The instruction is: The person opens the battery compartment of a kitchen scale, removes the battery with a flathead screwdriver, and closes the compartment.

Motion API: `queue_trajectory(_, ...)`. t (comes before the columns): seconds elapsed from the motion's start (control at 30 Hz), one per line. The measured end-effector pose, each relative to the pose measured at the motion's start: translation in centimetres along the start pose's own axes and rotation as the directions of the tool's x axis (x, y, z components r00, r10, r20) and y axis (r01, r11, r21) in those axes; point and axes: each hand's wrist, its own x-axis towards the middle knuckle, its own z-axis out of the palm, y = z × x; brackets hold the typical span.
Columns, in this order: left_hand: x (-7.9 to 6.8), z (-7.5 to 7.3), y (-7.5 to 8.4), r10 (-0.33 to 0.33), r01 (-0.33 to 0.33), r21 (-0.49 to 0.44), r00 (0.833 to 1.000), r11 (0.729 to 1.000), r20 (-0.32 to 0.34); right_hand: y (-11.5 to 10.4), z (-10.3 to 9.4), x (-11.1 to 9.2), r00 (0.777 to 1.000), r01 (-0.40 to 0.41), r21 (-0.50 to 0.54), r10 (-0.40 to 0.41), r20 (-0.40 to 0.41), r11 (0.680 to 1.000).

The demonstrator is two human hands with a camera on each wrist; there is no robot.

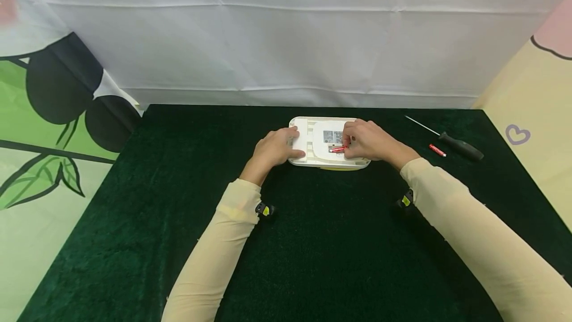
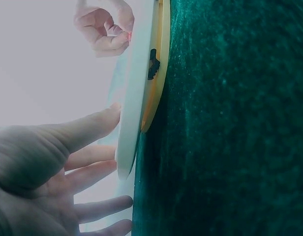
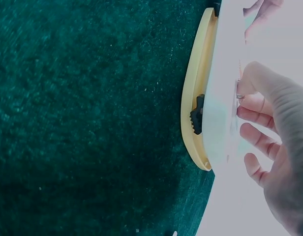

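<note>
A white plastic device (image 1: 301, 138), rounded at the corners, lies on the cloth with a printed label (image 1: 332, 136) facing up. Below its body shows a yellow curved part (image 2: 164, 73) with a dark ribbed piece (image 2: 153, 65). My left hand (image 1: 275, 147) rests on the device's left end, thumb and fingers fairly straight against it. At the slot beside the label, my right hand (image 1: 367, 140) pinches a red battery (image 1: 337, 149) between thumb and fingertips. That battery lies sideways there, its right end hidden by the fingers.
To the right, a second red battery (image 1: 437, 150) lies near a screwdriver (image 1: 462, 147) with a black handle and thin metal shaft. Dark green cloth (image 1: 313, 242) covers the table. A white curtain (image 1: 286, 53) hangs behind its far edge, with printed cloth at both sides.
</note>
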Motion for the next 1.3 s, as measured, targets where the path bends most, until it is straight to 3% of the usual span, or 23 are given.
queue_trajectory(0.27,0.01,-0.07,0.03,0.002,-0.002,-0.009,1.0,1.0,0.0,0.02,-0.03,-0.17,1.0,-0.009,0.021,0.01,-0.005,1.0)
queue_trajectory(0.53,0.0,-0.17,-0.05,-0.007,0.007,0.004,1.0,1.0,0.006,0.09,-0.05,-0.21,1.0,0.0,-0.043,0.0,0.002,0.999)
queue_trajectory(0.77,-0.08,-0.14,-0.21,-0.005,0.005,0.0,1.0,1.0,0.008,-0.21,-0.01,0.1,1.0,0.012,-0.034,-0.012,0.002,0.999)
queue_trajectory(1.3,0.0,-0.21,0.18,-0.003,0.003,0.004,1.0,1.0,0.014,-0.11,0.35,-0.73,0.994,0.064,-0.088,-0.072,-0.084,0.994)
